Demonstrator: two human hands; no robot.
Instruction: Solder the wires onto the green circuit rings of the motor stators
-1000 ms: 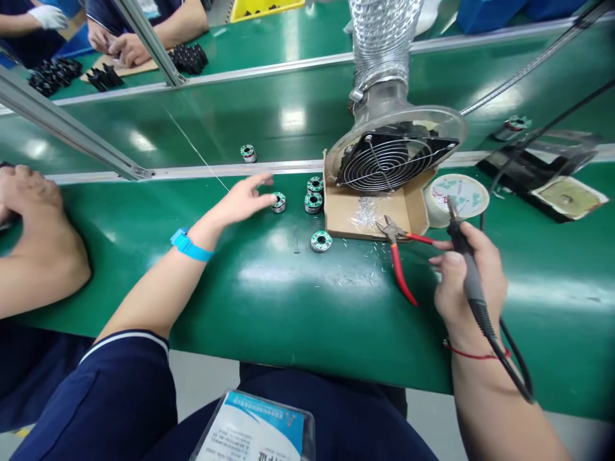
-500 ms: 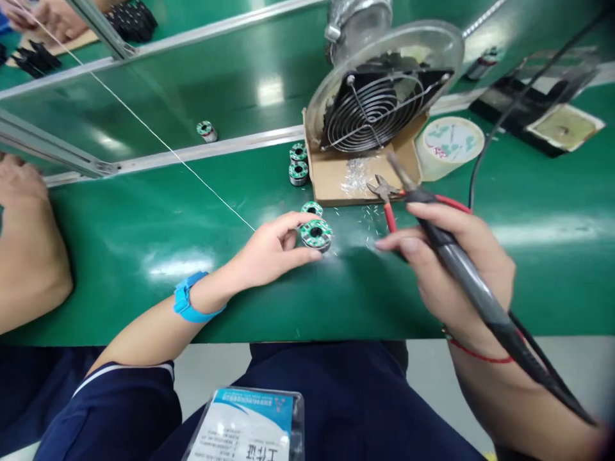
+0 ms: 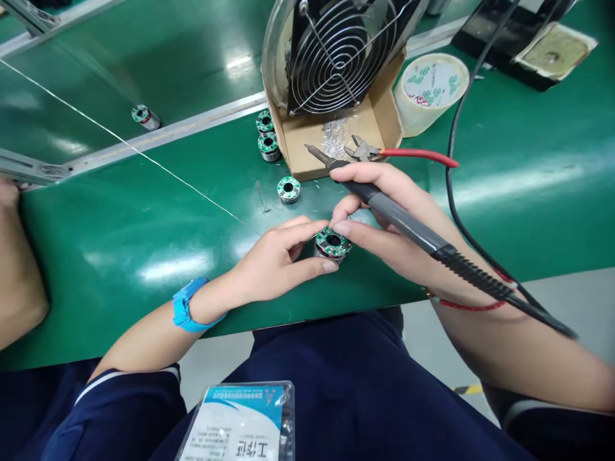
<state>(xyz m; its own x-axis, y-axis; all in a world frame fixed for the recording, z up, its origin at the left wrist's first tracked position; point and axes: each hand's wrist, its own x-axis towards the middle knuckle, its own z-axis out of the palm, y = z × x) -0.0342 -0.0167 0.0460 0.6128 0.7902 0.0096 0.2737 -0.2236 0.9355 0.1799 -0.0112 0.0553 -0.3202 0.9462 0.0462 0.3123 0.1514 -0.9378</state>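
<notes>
My left hand (image 3: 273,259) grips a small cylindrical motor part (image 3: 332,244) topped by a green ring-shaped circuit board, thumb on its near side and fingers behind. In my right hand (image 3: 394,218) lies a soldering iron (image 3: 403,221), its tip pointing up and left, away from the board. The right thumb and a fingertip pinch together at the board's edge; whether something tiny is between them I cannot make out. Just beyond, a similar motor part (image 3: 288,190) stands on the green bench. Red-handled cutters (image 3: 418,154) rest by the cardboard tray, partly behind the iron.
A fan with a wire guard (image 3: 339,67) stands in a cardboard tray (image 3: 307,168) holding wire clippings (image 3: 335,136). Beside it are a tape roll (image 3: 430,93), a sponge holder (image 3: 552,57), a black cable (image 3: 454,134) and more motor parts (image 3: 268,146). Another person's arm (image 3: 22,269) is at left.
My right hand has come left to the held motor part, bringing the soldering iron along. My left hand still holds the part. The camera view has shifted.
</notes>
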